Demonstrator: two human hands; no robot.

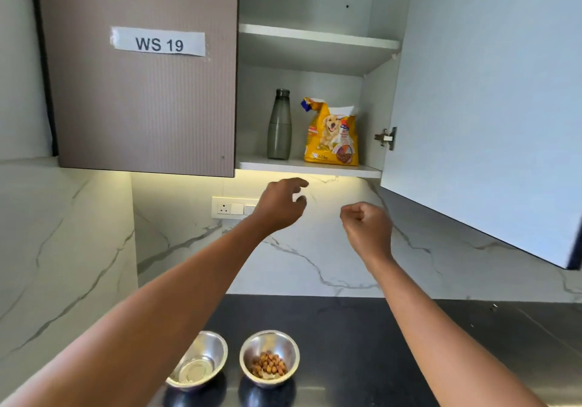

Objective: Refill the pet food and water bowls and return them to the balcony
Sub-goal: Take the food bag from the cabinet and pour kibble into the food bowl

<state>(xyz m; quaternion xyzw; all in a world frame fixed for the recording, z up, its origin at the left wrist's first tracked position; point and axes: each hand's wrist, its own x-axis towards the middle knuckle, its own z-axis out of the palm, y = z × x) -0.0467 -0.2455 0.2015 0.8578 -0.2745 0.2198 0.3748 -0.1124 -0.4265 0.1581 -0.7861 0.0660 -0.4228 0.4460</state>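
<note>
Two steel bowls stand on the black counter at the bottom. The left bowl (201,362) looks filled with clear water, partly behind my left forearm. The right bowl (269,357) holds brown kibble. A yellow dog food bag (331,134) and a dark grey bottle (279,124) stand on the bottom shelf of the open wall cupboard. My left hand (280,206) is raised just below that shelf, fingers apart, holding nothing. My right hand (367,228) hangs beside it, curled into a fist with nothing in it.
The cupboard's right door (491,107) is swung open toward me on the right. Its left door (141,91), labelled WS 19, is closed. A socket and switch plate (234,208) sits on the marble wall behind my left hand.
</note>
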